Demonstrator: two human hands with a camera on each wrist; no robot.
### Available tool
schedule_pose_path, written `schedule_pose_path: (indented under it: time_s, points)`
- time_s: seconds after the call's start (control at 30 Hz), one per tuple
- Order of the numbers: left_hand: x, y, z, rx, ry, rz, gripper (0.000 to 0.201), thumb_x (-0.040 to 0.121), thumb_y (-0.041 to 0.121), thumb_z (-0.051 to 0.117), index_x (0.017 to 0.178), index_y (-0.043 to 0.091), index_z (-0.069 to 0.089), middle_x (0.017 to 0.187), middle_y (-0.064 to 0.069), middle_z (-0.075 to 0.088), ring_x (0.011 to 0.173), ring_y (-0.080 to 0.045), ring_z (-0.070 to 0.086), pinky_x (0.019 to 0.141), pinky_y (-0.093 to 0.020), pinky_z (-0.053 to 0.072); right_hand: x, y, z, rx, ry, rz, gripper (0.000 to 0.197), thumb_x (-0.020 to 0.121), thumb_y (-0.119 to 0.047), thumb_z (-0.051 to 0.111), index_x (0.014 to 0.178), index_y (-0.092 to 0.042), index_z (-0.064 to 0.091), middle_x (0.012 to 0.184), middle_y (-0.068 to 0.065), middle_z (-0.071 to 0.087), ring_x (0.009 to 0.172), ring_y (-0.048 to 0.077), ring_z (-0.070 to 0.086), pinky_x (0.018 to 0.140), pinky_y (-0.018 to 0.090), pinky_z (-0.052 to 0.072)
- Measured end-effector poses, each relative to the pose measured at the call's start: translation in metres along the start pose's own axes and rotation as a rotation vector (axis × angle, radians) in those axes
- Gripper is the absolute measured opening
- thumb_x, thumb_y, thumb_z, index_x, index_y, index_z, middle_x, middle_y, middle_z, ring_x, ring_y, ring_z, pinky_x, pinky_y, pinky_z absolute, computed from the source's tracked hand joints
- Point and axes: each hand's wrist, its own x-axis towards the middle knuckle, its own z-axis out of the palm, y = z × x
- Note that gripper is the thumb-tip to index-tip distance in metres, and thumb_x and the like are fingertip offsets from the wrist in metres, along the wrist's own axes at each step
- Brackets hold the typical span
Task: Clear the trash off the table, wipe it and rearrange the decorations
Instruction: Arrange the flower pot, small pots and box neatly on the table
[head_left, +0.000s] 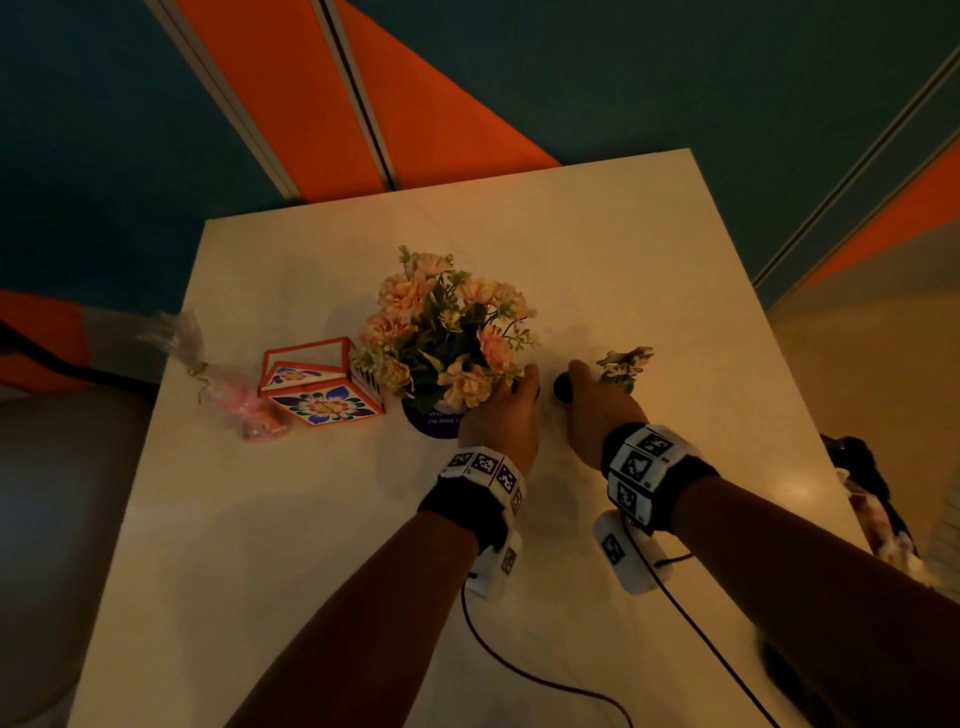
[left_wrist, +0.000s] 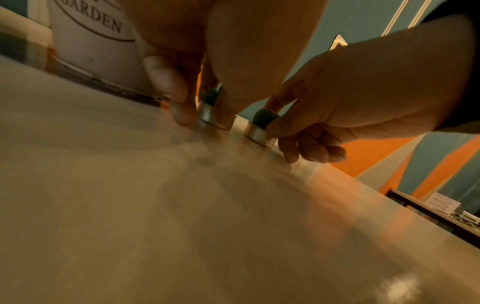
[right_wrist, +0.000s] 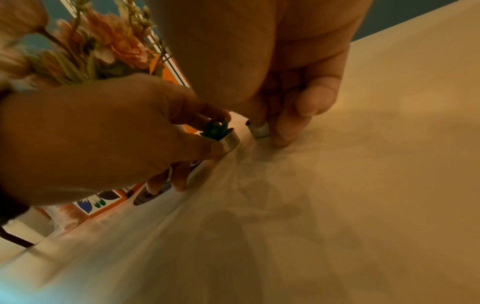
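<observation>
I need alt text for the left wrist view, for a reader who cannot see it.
The left hand pinches a small metal cup holding a green plant on a pale table. Beside it, the right hand holds a second cup. A white pot stands behind.

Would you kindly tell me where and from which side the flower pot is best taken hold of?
Probably by its white wall, low down, from the near side. The bouquet spreads wide above the rim and bars a grip from above, while the patterned box crowds its left. The left hand pinching a small tealight is already beside it.
</observation>
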Motion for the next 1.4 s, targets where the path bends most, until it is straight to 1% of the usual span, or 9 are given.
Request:
schedule_pose_path:
  time_s: [0.1,0.23,0.47,0.6,0.7,0.8,0.9,1.1,1.4]
  points:
    - [0.002,0.002,-0.002,0.001,0.064,0.049,0.045,0.095,0.020,0.044,0.139,0.018,0.038,0.132,-0.013,0.052,0.125,-0.035,0.045,0.096,-0.046,0.042,0.004,0.001,0.000,0.030,0.021,-0.023,0.043,0.095,-0.016,0.044,0.136,-0.009,0.030,0.119,0.021,0.059,0.104,0.037,0.061,0.072,0.033,0.043]
    - [0.004,0.003,-0.005,-0.057,0.150,0.061,0.035,0.090,0.020,0.049,0.125,0.016,0.052,0.117,-0.011,0.061,0.112,-0.032,0.054,0.086,-0.043,0.045,0.007,0.001,0.000,0.028,0.011,-0.031,0.050,0.095,-0.014,0.046,0.140,-0.008,0.026,0.118,0.021,0.060,0.103,0.037,0.061,0.070,0.033,0.043]
    - [0.004,0.005,-0.006,-0.097,0.031,-0.009,0.047,0.095,0.017,0.044,0.141,0.020,0.035,0.134,-0.012,0.051,0.117,-0.034,0.052,0.088,-0.042,0.047,0.005,0.002,0.000,0.039,0.015,-0.037,0.060,0.096,-0.013,0.043,0.148,-0.012,0.014,0.124,0.023,0.058,0.107,0.038,0.060,0.078,0.038,0.048]
    - [-0.008,0.003,-0.006,-0.098,0.022,0.050,0.057,0.097,0.021,0.039,0.149,0.031,0.018,0.158,-0.002,0.018,0.139,-0.032,0.028,0.102,-0.046,0.041,-0.015,0.014,0.004,0.051,0.024,-0.099,0.066,0.098,-0.018,0.041,0.151,-0.028,0.003,0.124,0.018,0.059,0.099,0.035,0.062,0.069,0.033,0.044]
    - [-0.028,0.008,-0.001,-0.142,0.085,0.140,0.057,0.095,0.018,0.043,0.148,0.028,0.026,0.159,0.003,0.014,0.127,-0.030,0.047,0.087,-0.042,0.053,-0.040,0.035,0.005,0.091,-0.007,-0.108,0.050,0.098,-0.023,0.044,0.142,-0.030,0.023,0.109,0.011,0.065,0.089,0.030,0.060,0.071,0.031,0.042]
    - [-0.041,0.013,0.005,-0.206,0.195,0.208,0.051,0.089,0.016,0.054,0.139,0.018,0.046,0.148,-0.004,0.040,0.101,-0.028,0.065,0.073,-0.036,0.057,-0.052,0.063,0.000,0.128,0.035,-0.061,0.014,0.095,-0.024,0.049,0.108,-0.020,0.046,0.097,0.008,0.066,0.080,0.026,0.056,0.072,0.033,0.045]
    - [-0.046,0.019,0.009,-0.225,0.291,0.275,0.038,0.078,0.016,0.062,0.117,0.014,0.059,0.122,-0.007,0.059,0.072,-0.027,0.068,0.050,-0.031,0.055,-0.040,0.081,-0.010,0.274,0.136,0.042,0.019,0.091,-0.024,0.059,0.104,-0.020,0.045,0.082,0.000,0.061,0.068,0.018,0.053,0.068,0.030,0.040]
    - [-0.025,0.038,-0.016,-0.188,0.099,0.086,0.060,0.092,0.024,0.053,0.146,0.021,0.028,0.152,0.002,0.026,0.117,-0.027,0.055,0.085,-0.040,0.052,0.004,0.079,-0.021,0.442,0.215,0.127,0.058,0.079,-0.022,0.075,0.130,-0.019,0.047,0.113,0.006,0.056,0.100,0.029,0.055,0.077,0.028,0.037]
    - [0.012,0.049,-0.021,-0.121,-0.021,0.056,0.054,0.093,0.016,0.054,0.142,0.019,0.031,0.149,-0.001,0.031,0.119,-0.034,0.051,0.092,-0.043,0.046,0.015,0.068,-0.018,0.383,0.225,0.101,0.031,0.082,-0.019,0.066,0.110,-0.007,0.062,0.122,0.014,0.054,0.111,0.034,0.053,0.086,0.030,0.039]
